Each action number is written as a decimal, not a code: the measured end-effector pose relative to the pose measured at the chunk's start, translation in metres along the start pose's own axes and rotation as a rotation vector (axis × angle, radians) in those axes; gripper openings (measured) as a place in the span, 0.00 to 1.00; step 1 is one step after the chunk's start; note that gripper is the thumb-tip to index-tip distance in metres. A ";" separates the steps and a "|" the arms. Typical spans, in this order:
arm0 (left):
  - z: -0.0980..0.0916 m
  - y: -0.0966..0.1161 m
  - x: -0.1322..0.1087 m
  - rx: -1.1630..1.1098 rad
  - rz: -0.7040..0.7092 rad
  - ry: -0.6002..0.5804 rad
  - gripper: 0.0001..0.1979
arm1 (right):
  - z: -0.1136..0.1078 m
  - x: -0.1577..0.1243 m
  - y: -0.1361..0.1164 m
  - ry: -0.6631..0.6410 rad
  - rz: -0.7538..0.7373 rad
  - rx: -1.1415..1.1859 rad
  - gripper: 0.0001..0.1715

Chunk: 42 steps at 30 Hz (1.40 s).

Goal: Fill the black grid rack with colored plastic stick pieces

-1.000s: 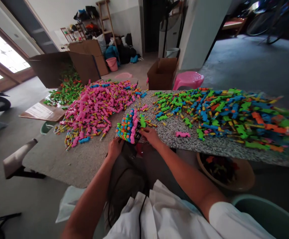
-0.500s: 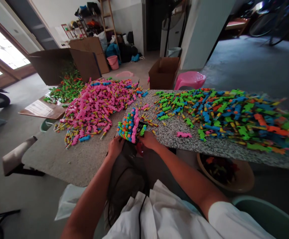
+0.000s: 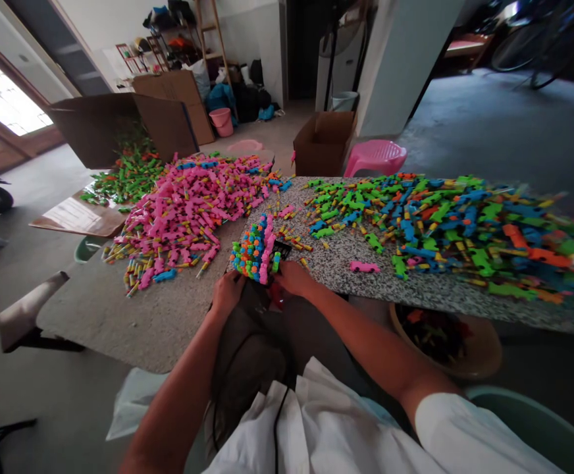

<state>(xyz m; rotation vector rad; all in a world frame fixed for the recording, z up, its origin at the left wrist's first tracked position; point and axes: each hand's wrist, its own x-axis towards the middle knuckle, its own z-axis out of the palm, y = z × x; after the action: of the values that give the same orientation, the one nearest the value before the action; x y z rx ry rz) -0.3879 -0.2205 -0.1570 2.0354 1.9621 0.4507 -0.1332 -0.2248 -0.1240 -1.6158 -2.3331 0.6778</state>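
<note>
Between my hands stands a black tray (image 3: 282,248) packed with rows of small plastic pieces (image 3: 250,249) in blue, green and orange, with a pink row (image 3: 268,247) on its right side. My left hand (image 3: 228,291) is closed at the tray's near left corner, its fingertips partly hidden. On the other side my right hand (image 3: 291,279) pinches a small blue-and-green plastic piece (image 3: 276,261) beside the pink row. A few yellow-and-red sticks (image 3: 299,243) lie just beyond my right hand. A single pink car-shaped piece (image 3: 365,266) rests on the speckled tabletop (image 3: 336,276).
A heap of pink pieces (image 3: 183,204) covers the left tabletop. To the right spreads a heap of green, blue and orange pieces (image 3: 445,224). A cardboard box (image 3: 99,131) spills green pieces at far left. Under the table edge sits a tan basin (image 3: 484,342).
The piece at my right hand now sits closer to the pink row and shows blue as well as green. My left hand stays at the tray. The whole view has shifted slightly.
</note>
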 end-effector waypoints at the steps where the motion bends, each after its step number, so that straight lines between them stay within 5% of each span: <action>1: 0.000 0.000 0.000 0.000 0.002 0.000 0.16 | -0.002 0.000 0.000 -0.006 0.005 0.010 0.22; 13: -0.006 0.007 -0.003 -0.024 -0.017 -0.028 0.16 | -0.003 0.011 0.026 -0.105 -0.025 0.551 0.21; 20: -0.007 0.006 -0.003 -0.011 -0.018 -0.024 0.15 | 0.000 0.012 0.025 0.004 -0.121 0.327 0.19; 27: -0.004 0.005 -0.001 -0.010 -0.031 -0.029 0.15 | 0.003 0.009 0.015 0.009 -0.037 0.029 0.20; 42: -0.006 0.006 0.000 0.014 -0.039 -0.054 0.16 | 0.000 0.009 0.009 -0.001 -0.045 -0.011 0.20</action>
<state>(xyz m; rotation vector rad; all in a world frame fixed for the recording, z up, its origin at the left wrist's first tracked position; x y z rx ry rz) -0.3851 -0.2205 -0.1488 1.9926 1.9744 0.3707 -0.1294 -0.2140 -0.1288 -1.5630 -2.3705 0.6574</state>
